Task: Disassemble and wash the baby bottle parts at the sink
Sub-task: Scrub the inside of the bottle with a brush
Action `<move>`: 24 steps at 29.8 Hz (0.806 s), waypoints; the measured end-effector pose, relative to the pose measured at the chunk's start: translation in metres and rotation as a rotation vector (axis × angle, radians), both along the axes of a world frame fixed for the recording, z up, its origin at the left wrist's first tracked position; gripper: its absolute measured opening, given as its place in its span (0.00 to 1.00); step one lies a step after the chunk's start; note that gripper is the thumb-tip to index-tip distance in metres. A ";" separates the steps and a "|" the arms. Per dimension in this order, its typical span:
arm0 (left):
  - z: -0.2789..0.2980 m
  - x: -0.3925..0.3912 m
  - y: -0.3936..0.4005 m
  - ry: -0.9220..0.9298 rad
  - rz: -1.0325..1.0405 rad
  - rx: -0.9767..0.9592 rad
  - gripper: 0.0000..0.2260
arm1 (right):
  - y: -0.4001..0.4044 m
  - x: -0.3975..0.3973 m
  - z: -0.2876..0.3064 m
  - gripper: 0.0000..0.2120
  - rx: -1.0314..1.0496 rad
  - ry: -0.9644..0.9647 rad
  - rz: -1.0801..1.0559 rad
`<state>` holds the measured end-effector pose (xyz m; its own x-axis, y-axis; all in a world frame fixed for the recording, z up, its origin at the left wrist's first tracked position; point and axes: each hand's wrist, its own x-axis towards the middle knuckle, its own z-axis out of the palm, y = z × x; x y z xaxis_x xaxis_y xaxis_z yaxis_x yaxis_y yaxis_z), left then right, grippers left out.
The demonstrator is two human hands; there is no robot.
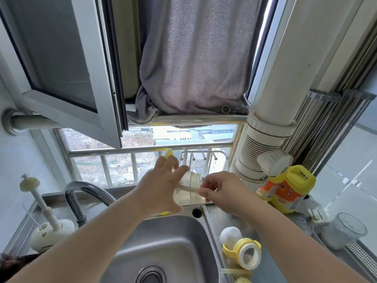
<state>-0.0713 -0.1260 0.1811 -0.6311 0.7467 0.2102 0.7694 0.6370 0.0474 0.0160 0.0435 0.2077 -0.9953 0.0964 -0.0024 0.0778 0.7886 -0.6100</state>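
A clear baby bottle body [190, 187] is held on its side above the back rim of the steel sink [163, 242], its threaded neck pointing right. My left hand [163, 186] grips the bottle's base end. My right hand [220, 194] pinches something thin and pale at the bottle's neck; what it is cannot be told. On the counter right of the sink lie a yellow collar with handles and white nipple ring [244, 254] and a white round cap [230, 235].
The faucet [81, 199] arches over the sink's left side. A bottle brush in a white stand [47, 217] sits at the left. A yellow detergent jug [289, 188] and a clear cup [342, 229] stand at the right. A hook rack [202, 155] hangs on the window bars.
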 end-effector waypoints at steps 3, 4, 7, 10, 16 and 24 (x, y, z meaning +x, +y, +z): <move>0.004 -0.003 -0.003 -0.013 0.028 -0.010 0.39 | 0.007 0.001 0.008 0.07 0.142 -0.100 0.003; 0.002 -0.005 -0.006 0.004 0.026 0.011 0.39 | 0.013 0.002 0.013 0.08 0.261 -0.125 -0.023; -0.006 -0.002 -0.007 0.072 -0.033 0.110 0.39 | 0.020 0.000 0.027 0.10 0.548 -0.038 -0.115; -0.007 0.002 0.001 0.066 -0.051 0.138 0.38 | -0.001 -0.003 0.021 0.09 0.649 0.061 -0.060; -0.004 -0.003 -0.008 0.114 0.001 0.193 0.43 | 0.014 -0.007 0.026 0.09 0.503 -0.019 -0.109; 0.003 -0.004 -0.013 0.086 -0.057 0.215 0.42 | 0.013 -0.011 0.032 0.08 0.451 -0.039 -0.058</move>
